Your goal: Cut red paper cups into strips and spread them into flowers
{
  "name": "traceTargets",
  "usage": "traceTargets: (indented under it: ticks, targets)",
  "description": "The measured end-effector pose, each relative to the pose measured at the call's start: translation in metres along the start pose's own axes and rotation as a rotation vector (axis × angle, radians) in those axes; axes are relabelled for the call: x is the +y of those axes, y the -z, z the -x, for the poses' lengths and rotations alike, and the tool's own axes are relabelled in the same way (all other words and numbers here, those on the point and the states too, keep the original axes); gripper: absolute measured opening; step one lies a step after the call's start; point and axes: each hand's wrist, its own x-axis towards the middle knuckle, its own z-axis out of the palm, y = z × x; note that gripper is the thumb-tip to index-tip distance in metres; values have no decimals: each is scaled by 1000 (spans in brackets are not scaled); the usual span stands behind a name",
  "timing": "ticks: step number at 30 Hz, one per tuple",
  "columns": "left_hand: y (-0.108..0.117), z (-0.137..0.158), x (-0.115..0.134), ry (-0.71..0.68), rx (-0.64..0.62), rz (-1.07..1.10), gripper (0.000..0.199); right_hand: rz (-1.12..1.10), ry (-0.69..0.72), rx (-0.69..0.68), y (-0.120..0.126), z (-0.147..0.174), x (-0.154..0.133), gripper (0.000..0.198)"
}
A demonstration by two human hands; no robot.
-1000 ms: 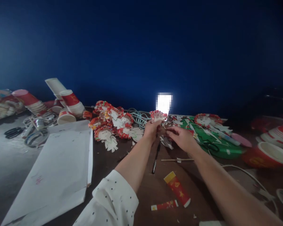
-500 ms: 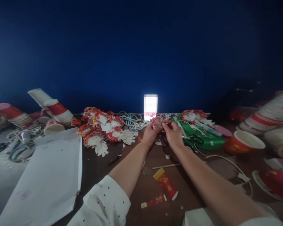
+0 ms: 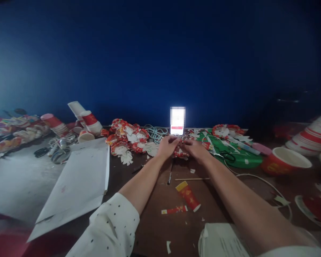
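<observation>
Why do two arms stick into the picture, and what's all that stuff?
There's no robot here! A person wears a camera on their head, looking forward and down, so you see their own arms reaching out. The left hand and right hand pinch a small red-and-white craft between them; the fingers hide part of it. More crafts like it are heaped to the left. On the brown table lie a pen, a stick and two red paper pieces. A white board is at the left, a red cup at the right, and a bright screen stands behind the hands.
</observation>
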Motion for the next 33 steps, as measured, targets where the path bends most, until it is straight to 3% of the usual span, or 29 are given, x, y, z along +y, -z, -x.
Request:
traceTargets:
  ticks: [3, 9, 14, 24, 27, 33]
  targets:
    - [2, 7, -10, 111, -7, 34, 26, 80, 23, -33, -9, 2, -2, 23]
    - [3, 13, -20, 89, -39, 92, 20, 174, 87, -9, -17, 8, 8, 24]
    - [3, 12, -28, 51, -63, 84, 20, 137, 152, 110, -18, 13, 15, 29]
    - [0, 11, -27, -15, -52, 25, 21, 78, 80, 129, -11, 17, 7, 16]
    - [0, 10, -27, -56, -101, -20, 22, 69, 42, 143, -12, 17, 10, 19]
    - [0, 9, -28, -77, -76, -60, 22, -28, -24, 84, -12, 15, 16, 33]
